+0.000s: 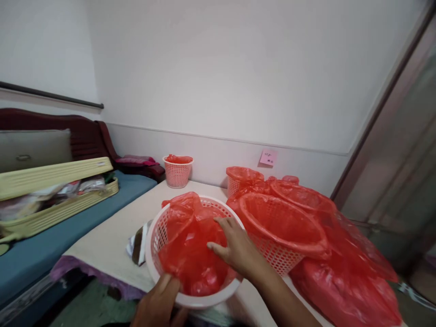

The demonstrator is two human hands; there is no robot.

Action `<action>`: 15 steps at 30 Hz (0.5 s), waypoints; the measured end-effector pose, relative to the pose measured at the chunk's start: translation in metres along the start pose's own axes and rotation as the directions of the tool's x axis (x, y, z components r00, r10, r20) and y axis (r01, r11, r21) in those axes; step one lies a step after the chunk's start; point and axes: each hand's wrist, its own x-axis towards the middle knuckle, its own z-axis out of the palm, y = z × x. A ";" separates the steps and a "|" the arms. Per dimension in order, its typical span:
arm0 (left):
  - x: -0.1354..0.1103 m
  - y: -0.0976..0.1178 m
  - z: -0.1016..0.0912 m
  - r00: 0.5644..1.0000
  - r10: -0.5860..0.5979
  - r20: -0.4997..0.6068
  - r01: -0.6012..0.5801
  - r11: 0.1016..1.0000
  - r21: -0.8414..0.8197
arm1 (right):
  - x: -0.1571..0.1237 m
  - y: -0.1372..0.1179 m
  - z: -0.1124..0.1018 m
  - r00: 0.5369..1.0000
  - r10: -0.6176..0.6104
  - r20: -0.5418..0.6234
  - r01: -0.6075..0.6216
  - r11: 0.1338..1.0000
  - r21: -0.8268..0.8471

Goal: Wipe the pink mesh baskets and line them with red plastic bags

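Nearest sat the left hand [157, 300] at the rim of the pale basket [200, 301], its grip unclear; the right hand [235, 245], fingers parted, was over the red bag [185, 234] inside. Lining seemed underway; spreading the bag seemed called for.

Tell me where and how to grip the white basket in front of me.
I'd take the white basket by its rim, left hand coming from the left: the rounded edge is bare there, whereas the red-lined basket crowds the right side.
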 end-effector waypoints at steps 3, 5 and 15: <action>0.017 -0.002 -0.003 1.000 0.021 0.022 -0.021 1.000 0.006 | 0.030 0.009 0.012 0.992 0.088 0.095 -0.097 0.990 0.104; 0.027 -0.001 -0.004 1.000 -0.011 0.028 0.011 1.000 0.015 | 0.052 0.020 0.021 0.984 0.142 0.109 -0.162 0.966 0.200; 0.042 0.000 0.008 0.993 -0.035 -0.113 0.039 0.999 0.033 | 0.068 0.009 0.046 0.892 -0.110 0.438 -0.061 0.932 0.358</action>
